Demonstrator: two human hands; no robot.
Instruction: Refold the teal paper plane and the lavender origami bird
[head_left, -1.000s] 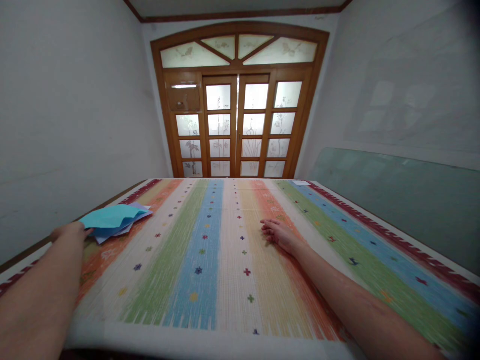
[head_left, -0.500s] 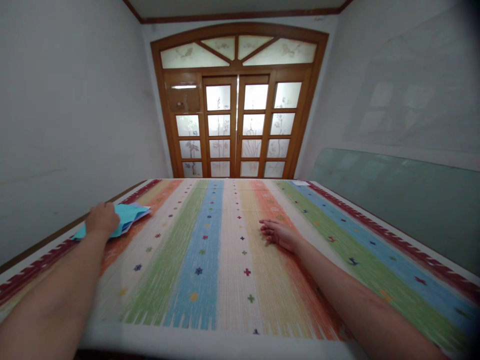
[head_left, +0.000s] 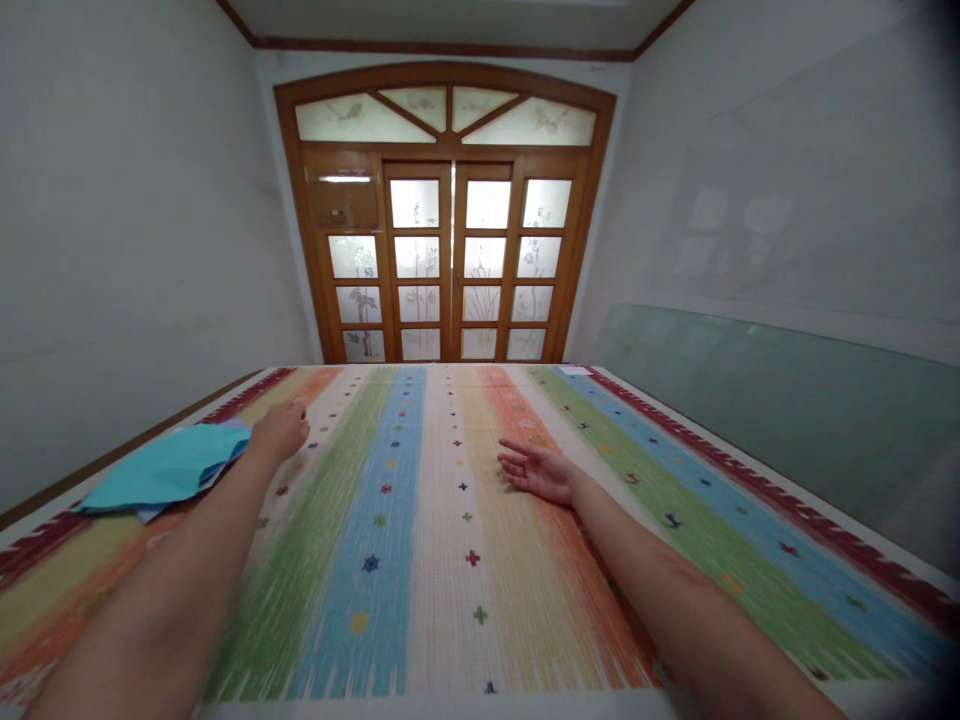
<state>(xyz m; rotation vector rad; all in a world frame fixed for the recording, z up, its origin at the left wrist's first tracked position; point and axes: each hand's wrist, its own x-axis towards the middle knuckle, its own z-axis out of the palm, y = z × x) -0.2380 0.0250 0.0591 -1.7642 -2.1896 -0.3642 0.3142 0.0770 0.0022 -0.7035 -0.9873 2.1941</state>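
Note:
A stack of coloured paper [head_left: 161,468], turquoise on top with lavender and bluish edges beneath, lies folded or bent on the left side of the striped tablecloth [head_left: 435,520]. My left hand [head_left: 279,430] is just right of the papers, its fingers curled in and no object showing in them. The wrist overlaps the stack's right end, so I cannot tell whether they touch. On the orange and yellow stripes to the right, my right hand [head_left: 538,472] rests palm turned up, fingers loosely spread, holding nothing.
A small white slip [head_left: 575,371] lies at the table's far right. Along the right side stands a pale green panel [head_left: 750,390]. Walls flank both sides, and wooden glazed doors [head_left: 450,250] are beyond the far edge.
My left hand has left the top of the paper stack and moved right. More of the turquoise sheet now shows. My right hand keeps its pose; the view has shifted slightly.

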